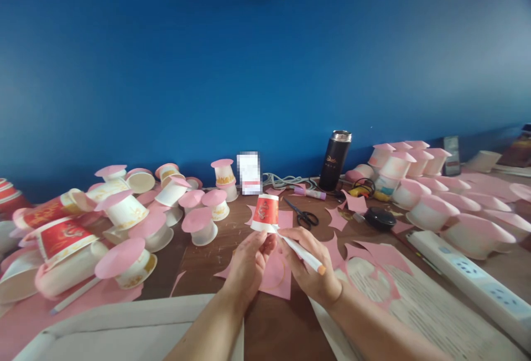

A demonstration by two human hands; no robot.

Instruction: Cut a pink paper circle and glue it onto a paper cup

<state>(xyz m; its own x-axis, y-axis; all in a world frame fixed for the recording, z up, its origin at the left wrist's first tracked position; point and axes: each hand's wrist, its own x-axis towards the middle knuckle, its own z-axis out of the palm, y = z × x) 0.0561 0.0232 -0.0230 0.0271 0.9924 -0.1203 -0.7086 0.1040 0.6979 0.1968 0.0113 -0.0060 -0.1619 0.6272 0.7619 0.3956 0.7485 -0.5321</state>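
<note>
Upside down in front of me is a red and white paper cup (266, 211) with a gold design. My left hand (249, 263) pinches its wide rim from below. My right hand (311, 267) grips a white marker pen (302, 252) with an orange end. The pen's front end points at the cup's rim; whether it touches cannot be made out. A pink paper sheet (277, 278) with a faint drawn circle lies under my hands. Just beyond, dark scissors (304, 217) rest on the table among pink paper offcuts (337, 218).
Many paper cups with pink discs (124, 210) crowd the left; more pink-topped cups (433, 214) fill the right. A black flask (334, 161), a phone (249, 173) and a purple glue stick (310, 192) stand or lie behind. A white power strip (473, 281) runs along the right.
</note>
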